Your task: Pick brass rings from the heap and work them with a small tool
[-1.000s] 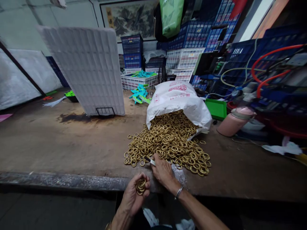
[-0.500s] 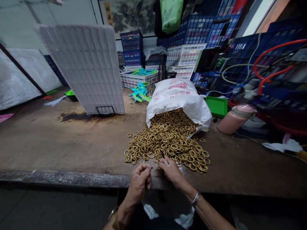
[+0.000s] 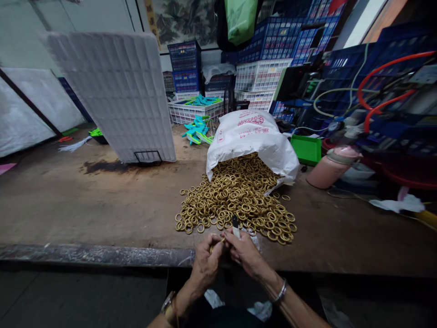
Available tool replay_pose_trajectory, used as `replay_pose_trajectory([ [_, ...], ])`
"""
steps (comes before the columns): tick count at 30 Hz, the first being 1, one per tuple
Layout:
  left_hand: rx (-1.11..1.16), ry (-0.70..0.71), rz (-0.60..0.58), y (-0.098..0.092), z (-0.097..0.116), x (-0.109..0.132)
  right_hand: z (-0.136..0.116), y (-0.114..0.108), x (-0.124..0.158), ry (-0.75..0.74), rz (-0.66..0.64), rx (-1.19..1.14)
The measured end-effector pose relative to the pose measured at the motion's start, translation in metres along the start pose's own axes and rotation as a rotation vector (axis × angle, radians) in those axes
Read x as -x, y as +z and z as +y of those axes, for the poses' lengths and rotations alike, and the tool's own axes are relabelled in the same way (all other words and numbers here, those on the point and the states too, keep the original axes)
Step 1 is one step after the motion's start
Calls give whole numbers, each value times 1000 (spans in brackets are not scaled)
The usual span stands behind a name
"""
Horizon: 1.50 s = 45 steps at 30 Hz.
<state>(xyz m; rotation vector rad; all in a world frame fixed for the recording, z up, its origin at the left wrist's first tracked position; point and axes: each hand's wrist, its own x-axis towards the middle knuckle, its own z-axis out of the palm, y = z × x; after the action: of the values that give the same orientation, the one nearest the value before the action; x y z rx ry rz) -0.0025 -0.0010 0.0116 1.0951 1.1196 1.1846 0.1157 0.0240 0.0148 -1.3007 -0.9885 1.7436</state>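
Note:
Many gold rings [image 3: 235, 196] spill in a heap from the mouth of a white sack [image 3: 251, 134] onto the brown table. At the table's front edge my left hand [image 3: 206, 257] is closed round a gold ring [image 3: 222, 240]. Right beside it, my right hand [image 3: 244, 248] is closed on a small tool with a pale handle [image 3: 236, 231] and a dark tip, which points at the heap. The fingers of both hands meet near the ring. The tool's lower end is hidden in my palm.
A tall white padded panel [image 3: 116, 95] leans in a black wire stand at the left. Behind the sack are turquoise and green plastic parts [image 3: 196, 130] and stacked crates [image 3: 264, 75]. On the right are a green tray [image 3: 307, 149], a pink bottle [image 3: 331, 168] and orange hoses.
My left hand has moved right to meet my right hand, and a gold ring now shows in its fingers. The tool in my right hand stands more upright. The view has shifted slightly.

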Motion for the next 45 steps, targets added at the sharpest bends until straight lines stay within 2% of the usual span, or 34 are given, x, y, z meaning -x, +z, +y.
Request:
replay_pose_trajectory([
  [3,150,-166,-22,2,-1,1,0,0,0,-44,21,96],
  [9,276,-359,-76,-2,-9,1,-5,1,0,-134,101,329],
  [14,334,-357,-95,-3,-4,3,-1,-3,-8,-190,81,429],
  [18,350,-343,-67,-2,-1,3,5,-11,-8,-374,153,763],
  [21,340,-323,-45,-2,0,2,8,-13,-3,-462,58,1027],
  [25,319,-296,-22,-3,2,1,6,-10,5,-448,6,1198],
  [33,278,-297,-5,-5,4,2,3,-8,3,-424,-7,1330],
  [38,422,-337,-117,-11,6,17,3,-9,-12,-370,65,1392],
  [41,550,-355,-162,-14,8,23,3,-7,-25,-424,132,1381],
  [45,615,-354,-97,-21,7,21,2,7,-40,-522,124,1335],
])
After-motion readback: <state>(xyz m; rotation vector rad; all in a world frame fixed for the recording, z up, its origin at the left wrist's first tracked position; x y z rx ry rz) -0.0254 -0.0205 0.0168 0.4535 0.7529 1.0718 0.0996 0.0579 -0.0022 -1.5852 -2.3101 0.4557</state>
